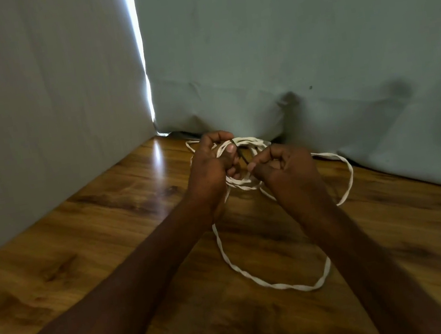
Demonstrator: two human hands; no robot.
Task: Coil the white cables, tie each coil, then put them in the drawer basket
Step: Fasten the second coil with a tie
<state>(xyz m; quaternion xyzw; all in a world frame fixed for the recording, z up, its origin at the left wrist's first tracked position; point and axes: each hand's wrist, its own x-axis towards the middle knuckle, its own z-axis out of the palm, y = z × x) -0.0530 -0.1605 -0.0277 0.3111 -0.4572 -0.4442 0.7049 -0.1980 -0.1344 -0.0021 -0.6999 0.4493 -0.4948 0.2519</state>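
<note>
one white cable (281, 286) shows, flat and ribbon-like with a slight twist along its length; part of it is gathered into a small bundle of several loops held up between the two hands near the far edge of the surface (110, 240), and the rest lies loose on the wood; one large slack loop runs from under the left wrist, curves toward the viewer and passes behind the right forearm; a second slack run arcs out to the right of the right hand and bends back in; how many loops sit in the bundle cannot be counted, since the fingers cover them; a thin dark tie (240, 153), wire-like and short, crosses the bundle between the hands; the left hand (209, 168) has its grip curled round the loops, thumb pressed on top of the cable beside the tie; the right hand (285, 167) has its grip narrow, thumb and forefinger pinching the lower end of the tie, other fingers curled in; both bare forearms reach in from the near edge; the surface is glossy wood-grain, brown with darker streaks; two pale grey-blue cloth sheets (309, 39) hang behind it, meeting at a bright vertical gap (140, 50); the cloth is lightly wrinkled.
</note>
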